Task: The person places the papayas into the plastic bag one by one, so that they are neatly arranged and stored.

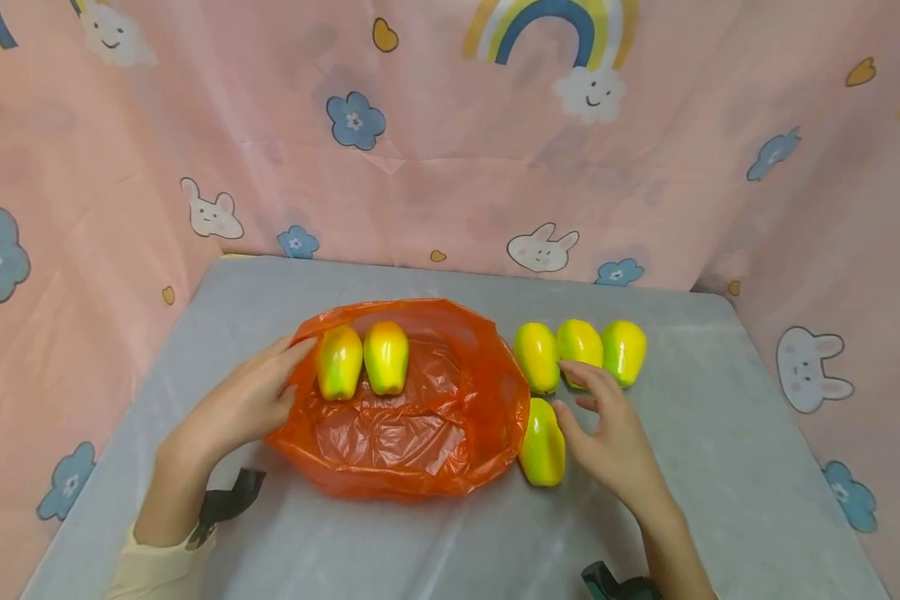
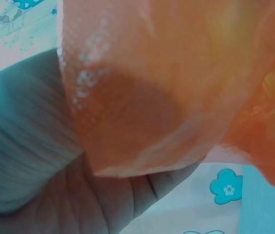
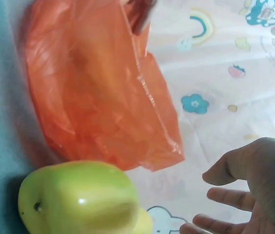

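Observation:
An orange-red plastic bag [image 1: 412, 450] lies wide-mouthed on the table, with two glossy yellow-green, mango-like fruits [image 1: 386, 358] at its left back. My left hand [image 1: 255, 396] holds the bag's left rim; in the left wrist view the film [image 2: 137, 112] hides most of the fingers. To the right of the bag, one fruit [image 1: 542, 442] lies against its edge. Behind it are three more in a row, the outermost fruit [image 1: 624, 354] farthest right. Just beside these, my right hand [image 1: 607, 425] hovers with spread, slightly bent fingers; the right wrist view shows it apart from the nearest fruit [image 3: 79, 195].
The grey tabletop [image 1: 720, 417] extends on both sides of the bag and in front of it. A pink patterned curtain [image 1: 435, 167] hangs behind and at both sides. Dark straps [image 1: 228, 500] are on the wrists.

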{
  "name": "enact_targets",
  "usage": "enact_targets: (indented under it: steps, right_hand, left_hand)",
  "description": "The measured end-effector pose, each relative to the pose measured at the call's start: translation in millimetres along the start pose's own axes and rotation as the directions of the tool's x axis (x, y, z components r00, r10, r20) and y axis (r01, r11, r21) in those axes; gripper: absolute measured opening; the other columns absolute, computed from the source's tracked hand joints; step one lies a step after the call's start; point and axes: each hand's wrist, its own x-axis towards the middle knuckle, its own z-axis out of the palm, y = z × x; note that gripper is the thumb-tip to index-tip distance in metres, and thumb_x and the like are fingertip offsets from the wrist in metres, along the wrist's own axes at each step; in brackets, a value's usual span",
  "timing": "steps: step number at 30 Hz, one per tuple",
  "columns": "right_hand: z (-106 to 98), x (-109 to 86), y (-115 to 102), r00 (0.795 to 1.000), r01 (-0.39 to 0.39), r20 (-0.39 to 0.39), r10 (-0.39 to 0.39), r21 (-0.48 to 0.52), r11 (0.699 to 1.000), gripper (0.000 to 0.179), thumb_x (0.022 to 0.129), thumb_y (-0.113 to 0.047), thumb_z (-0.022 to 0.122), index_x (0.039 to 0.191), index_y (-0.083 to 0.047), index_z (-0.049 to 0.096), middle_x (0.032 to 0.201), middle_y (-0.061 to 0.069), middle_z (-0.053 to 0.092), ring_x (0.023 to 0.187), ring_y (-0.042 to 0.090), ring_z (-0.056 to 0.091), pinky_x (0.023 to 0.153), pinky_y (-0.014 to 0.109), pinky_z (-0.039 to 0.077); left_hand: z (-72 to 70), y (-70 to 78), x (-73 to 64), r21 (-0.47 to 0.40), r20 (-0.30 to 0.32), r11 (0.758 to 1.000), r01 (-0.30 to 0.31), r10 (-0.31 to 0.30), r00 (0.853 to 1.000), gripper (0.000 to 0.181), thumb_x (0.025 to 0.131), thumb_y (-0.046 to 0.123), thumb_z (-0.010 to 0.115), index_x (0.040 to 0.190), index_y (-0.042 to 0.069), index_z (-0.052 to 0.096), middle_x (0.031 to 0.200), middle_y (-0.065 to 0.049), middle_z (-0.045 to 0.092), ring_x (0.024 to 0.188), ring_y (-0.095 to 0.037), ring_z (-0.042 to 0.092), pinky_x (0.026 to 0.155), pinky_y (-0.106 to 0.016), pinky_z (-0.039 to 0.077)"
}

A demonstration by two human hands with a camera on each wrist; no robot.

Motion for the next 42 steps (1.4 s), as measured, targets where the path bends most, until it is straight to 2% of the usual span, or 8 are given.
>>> enact_targets:
  steps: [2, 6, 9, 13, 18, 28, 38, 42]
  right_hand:
    - [0, -1.3, 4, 0.999, -0.019, 0.042, 0.019, -0.005, 1.0, 0.054, 0.097, -0.007, 0.07, 0.148, -0.004, 0.054, 0.147, 0.02, 0.057, 0.128, 0.039, 0.06, 0.099, 0.064, 0.059]
    - [3, -5.5, 12, 0.986, -0.067, 0.153, 0.071, -0.034, 0.997, 0.066, 0.097, -0.016, 0.073, 0.155, -0.004, 0.045, 0.153, 0.023, 0.049, 0.134, 0.045, 0.054, 0.103, 0.066, 0.057]
    - [9, -8.3, 18, 0.973, -0.101, 0.202, 0.107, -0.042, 0.994, 0.07, 0.097, -0.02, 0.075, 0.157, -0.004, 0.042, 0.156, 0.023, 0.046, 0.137, 0.047, 0.052, 0.103, 0.066, 0.056]
    - [15, -10.1, 21, 0.966, -0.125, 0.222, 0.129, -0.034, 0.992, 0.07, 0.098, -0.027, 0.075, 0.156, -0.004, 0.043, 0.156, 0.025, 0.046, 0.137, 0.049, 0.052, 0.102, 0.067, 0.057]
    - [19, -12.3, 23, 0.962, -0.141, 0.234, 0.144, -0.03, 0.99, 0.073, 0.099, -0.033, 0.074, 0.156, -0.002, 0.043, 0.155, 0.026, 0.046, 0.135, 0.049, 0.054, 0.101, 0.066, 0.057]
    - [23, -15.2, 23, 0.935, -0.227, 0.265, 0.237, -0.067, 0.972, 0.082, 0.095, -0.045, 0.076, 0.16, -0.01, 0.041, 0.158, 0.022, 0.048, 0.139, 0.045, 0.053, 0.107, 0.068, 0.053]
    - [26, -16.7, 25, 0.935, -0.233, 0.264, 0.238, -0.053, 0.971, 0.079, 0.096, -0.047, 0.075, 0.159, -0.011, 0.043, 0.16, 0.02, 0.05, 0.139, 0.041, 0.056, 0.109, 0.061, 0.055]
    - [25, -17.1, 24, 0.93, -0.235, 0.275, 0.243, -0.065, 0.97, 0.082, 0.096, -0.049, 0.075, 0.159, -0.01, 0.042, 0.161, 0.021, 0.049, 0.142, 0.043, 0.054, 0.111, 0.065, 0.052]
  left_hand:
    - [0.6, 0.5, 0.3, -0.004, 0.0, 1.0, -0.005, 0.005, 1.0, 0.067, 0.091, -0.01, 0.058, 0.156, -0.007, 0.044, 0.16, -0.029, 0.048, 0.143, -0.05, 0.052, 0.114, -0.065, 0.048]
    - [2.0, 0.3, -0.1, -0.014, 0.004, 1.0, 0.0, 0.0, 1.0, 0.066, 0.092, -0.01, 0.058, 0.156, -0.007, 0.044, 0.159, -0.028, 0.048, 0.142, -0.049, 0.052, 0.114, -0.065, 0.048]
    - [1.6, -0.3, -0.9, -0.017, 0.009, 1.0, 0.015, -0.014, 1.0, 0.067, 0.092, -0.01, 0.058, 0.157, -0.007, 0.044, 0.161, -0.029, 0.045, 0.143, -0.05, 0.051, 0.114, -0.066, 0.048]
    - [-0.6, -1.3, -1.6, -0.009, 0.017, 1.0, 0.03, -0.029, 0.999, 0.068, 0.091, -0.009, 0.059, 0.157, -0.006, 0.043, 0.164, -0.03, 0.042, 0.145, -0.052, 0.048, 0.115, -0.067, 0.046]
    - [-2.3, -2.0, 1.0, 0.005, 0.013, 1.0, 0.015, -0.015, 1.0, 0.068, 0.091, -0.009, 0.059, 0.157, -0.006, 0.043, 0.162, -0.03, 0.044, 0.143, -0.052, 0.051, 0.113, -0.067, 0.048]
    - [-2.7, 0.9, 2.8, -0.002, 0.024, 1.0, 0.023, -0.023, 0.999, 0.067, 0.091, -0.009, 0.058, 0.157, -0.007, 0.043, 0.161, -0.028, 0.047, 0.141, -0.049, 0.054, 0.113, -0.065, 0.049]
    - [-2.8, -0.6, 2.3, -0.019, 0.024, 0.999, 0.03, -0.03, 0.999, 0.067, 0.092, -0.008, 0.058, 0.157, -0.006, 0.043, 0.161, -0.028, 0.047, 0.141, -0.049, 0.053, 0.113, -0.066, 0.049]
    - [-2.3, -1.1, 2.3, -0.023, 0.023, 0.999, 0.029, -0.028, 0.999, 0.067, 0.092, -0.008, 0.058, 0.157, -0.006, 0.043, 0.161, -0.027, 0.047, 0.141, -0.049, 0.053, 0.112, -0.066, 0.049]
